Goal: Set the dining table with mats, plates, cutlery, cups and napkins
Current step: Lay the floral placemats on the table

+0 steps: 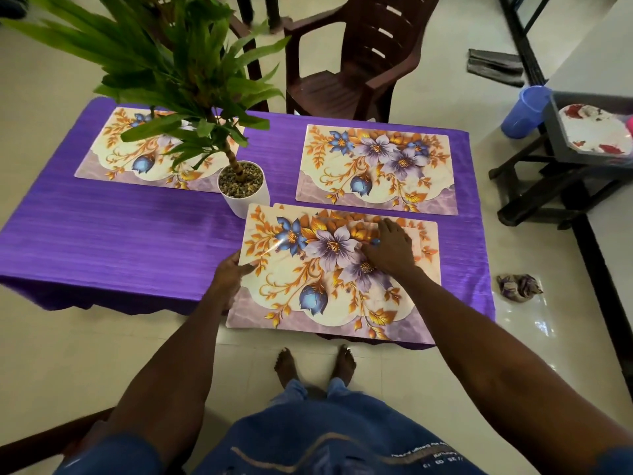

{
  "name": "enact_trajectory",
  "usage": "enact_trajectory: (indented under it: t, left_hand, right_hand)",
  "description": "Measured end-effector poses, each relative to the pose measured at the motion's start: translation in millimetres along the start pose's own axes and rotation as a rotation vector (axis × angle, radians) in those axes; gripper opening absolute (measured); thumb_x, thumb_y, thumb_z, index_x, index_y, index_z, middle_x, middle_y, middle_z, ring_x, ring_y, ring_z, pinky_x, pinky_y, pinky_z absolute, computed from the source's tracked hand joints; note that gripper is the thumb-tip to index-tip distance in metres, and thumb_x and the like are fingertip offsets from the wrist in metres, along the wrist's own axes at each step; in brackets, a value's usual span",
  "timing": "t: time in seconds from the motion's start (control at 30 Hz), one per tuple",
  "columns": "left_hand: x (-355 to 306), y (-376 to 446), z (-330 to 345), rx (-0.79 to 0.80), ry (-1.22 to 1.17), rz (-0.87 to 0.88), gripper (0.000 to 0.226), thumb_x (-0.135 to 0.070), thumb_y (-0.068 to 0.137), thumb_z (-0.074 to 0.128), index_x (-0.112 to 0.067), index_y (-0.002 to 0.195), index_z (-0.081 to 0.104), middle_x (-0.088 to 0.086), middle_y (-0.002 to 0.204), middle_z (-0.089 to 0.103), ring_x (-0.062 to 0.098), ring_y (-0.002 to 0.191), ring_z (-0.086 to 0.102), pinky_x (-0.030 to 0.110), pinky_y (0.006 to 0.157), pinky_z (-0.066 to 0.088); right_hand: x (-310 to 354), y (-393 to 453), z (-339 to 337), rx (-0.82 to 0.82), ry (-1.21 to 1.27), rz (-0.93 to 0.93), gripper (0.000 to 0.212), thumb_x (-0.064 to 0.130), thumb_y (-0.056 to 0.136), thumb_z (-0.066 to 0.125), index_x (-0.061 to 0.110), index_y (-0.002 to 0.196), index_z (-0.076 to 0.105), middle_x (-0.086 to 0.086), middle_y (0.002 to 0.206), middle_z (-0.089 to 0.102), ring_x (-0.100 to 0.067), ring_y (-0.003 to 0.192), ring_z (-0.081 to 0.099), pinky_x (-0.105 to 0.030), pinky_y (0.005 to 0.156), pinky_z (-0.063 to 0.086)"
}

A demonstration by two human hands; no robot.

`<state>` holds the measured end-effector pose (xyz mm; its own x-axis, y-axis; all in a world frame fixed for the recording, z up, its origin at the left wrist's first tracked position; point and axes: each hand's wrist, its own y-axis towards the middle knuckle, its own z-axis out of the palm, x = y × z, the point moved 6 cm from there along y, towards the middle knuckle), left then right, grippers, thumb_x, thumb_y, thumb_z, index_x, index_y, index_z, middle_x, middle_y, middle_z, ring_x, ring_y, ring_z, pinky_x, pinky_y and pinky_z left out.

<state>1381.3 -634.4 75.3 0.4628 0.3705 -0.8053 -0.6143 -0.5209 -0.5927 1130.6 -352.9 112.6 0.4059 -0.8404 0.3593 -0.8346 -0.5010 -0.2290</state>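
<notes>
Two floral mats lie flat on the purple tablecloth (120, 234): one at the far left (113, 156), partly behind the plant, and one at the far right (376, 169). Near the front edge is a stack of two floral mats. My left hand (229, 275) grips the top mat (308, 286) by its left edge, thumb on top. My right hand (390, 248) presses flat, fingers spread, on the upper right of that mat. The lower mat (428, 234) shows only along the top and right edges.
A white pot (241, 190) with a tall green plant stands mid-table, touching the top mat's far left corner. A brown plastic chair (349, 63) is behind the table. At right, a dark tray (555, 132) holds plates (592, 132), with a blue cup (524, 111) beside it. A crumpled cloth (519, 286) lies on the floor.
</notes>
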Motion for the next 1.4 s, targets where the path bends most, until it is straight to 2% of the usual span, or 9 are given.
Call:
enact_trajectory:
  t: [0.17,0.3,0.4,0.6,0.7,0.83,0.93,1.07,1.4]
  left_hand:
    - [7.7,-32.4,-54.9,-0.027,-0.071,-0.039,0.026,-0.009,0.089,0.068,-0.015,0.114,0.066,0.004,0.104,0.075,0.022,0.092,0.073,0.035,0.074,0.057]
    - [16.7,-42.9,-120.5,-0.086,-0.097,-0.032,0.036,-0.008,0.088,0.069,-0.009,0.124,0.063,0.011,0.118,0.070,0.030,0.108,0.067,0.049,0.098,0.050]
    - [15.7,-47.5,-182.1,-0.125,-0.121,-0.014,0.041,-0.013,0.086,0.072,-0.011,0.126,0.063,0.010,0.119,0.070,0.031,0.112,0.065,0.052,0.103,0.046]
    - [-8.8,-50.3,-314.8,-0.205,-0.110,0.020,0.036,-0.014,0.085,0.074,-0.015,0.121,0.066,0.004,0.114,0.073,0.025,0.107,0.068,0.046,0.097,0.050]
    - [-29.5,-45.6,-366.9,-0.241,-0.032,0.062,0.020,-0.009,0.086,0.071,-0.015,0.105,0.069,-0.002,0.098,0.076,0.015,0.083,0.073,0.037,0.083,0.056]
    - [-51.6,-28.2,-422.2,-0.386,0.123,0.170,0.030,-0.006,0.085,0.072,-0.003,0.115,0.068,0.013,0.103,0.072,0.027,0.090,0.069,0.038,0.083,0.055]
    - [-59.7,-7.5,-448.8,-0.520,0.303,0.221,0.029,-0.019,0.081,0.077,-0.004,0.106,0.073,0.015,0.100,0.074,0.031,0.094,0.070,0.045,0.083,0.057]
    - [-72.9,20.6,-456.2,-0.638,0.516,0.200,0.028,-0.029,0.085,0.070,-0.009,0.105,0.072,0.011,0.103,0.072,0.032,0.096,0.067,0.042,0.081,0.054]
    - [-99.5,91.1,-469.6,-0.607,0.545,0.227,0.029,-0.014,0.096,0.054,-0.002,0.122,0.062,0.018,0.122,0.064,0.038,0.113,0.058,0.042,0.091,0.046]
  right_hand:
    - [26.3,-8.8,-2.1,-0.168,0.032,0.004,0.059,0.040,0.090,0.049,0.002,0.135,0.047,-0.019,0.143,0.047,-0.037,0.134,0.041,-0.051,0.112,0.033]
    - [57.7,-17.0,10.5,-0.205,0.033,0.128,0.062,0.033,0.091,0.056,-0.001,0.140,0.041,-0.021,0.148,0.038,-0.039,0.137,0.034,-0.049,0.111,0.028]
    - [96.9,-31.4,26.8,-0.234,0.292,0.251,0.062,0.032,0.094,0.054,0.001,0.143,0.034,-0.019,0.149,0.036,-0.040,0.131,0.041,-0.047,0.103,0.038]
    - [201.6,-47.0,101.3,-0.087,0.750,0.329,0.033,0.022,0.093,0.055,0.002,0.118,0.061,-0.018,0.119,0.064,-0.036,0.110,0.059,-0.043,0.093,0.045]
    - [254.5,-51.7,126.7,-0.048,0.902,0.342,0.025,0.024,0.092,0.057,0.006,0.107,0.067,-0.011,0.105,0.068,-0.028,0.094,0.062,-0.042,0.081,0.050]
    - [316.7,-53.2,144.7,-0.107,0.988,0.334,0.018,0.010,0.089,0.053,0.000,0.099,0.064,-0.010,0.093,0.065,-0.025,0.084,0.062,-0.027,0.059,0.046]
    - [344.5,-45.7,155.3,-0.130,0.966,0.395,0.025,0.013,0.083,0.050,0.004,0.103,0.063,-0.011,0.100,0.068,-0.028,0.092,0.065,-0.035,0.069,0.056]
    - [363.4,-31.3,160.1,-0.188,0.905,0.451,0.026,0.007,0.086,0.049,0.005,0.108,0.062,-0.012,0.110,0.066,-0.029,0.099,0.062,-0.035,0.075,0.047]
    - [409.3,3.7,175.2,-0.237,0.596,0.530,0.027,0.012,0.090,0.053,0.009,0.116,0.047,-0.015,0.113,0.063,-0.039,0.102,0.062,-0.046,0.082,0.050]
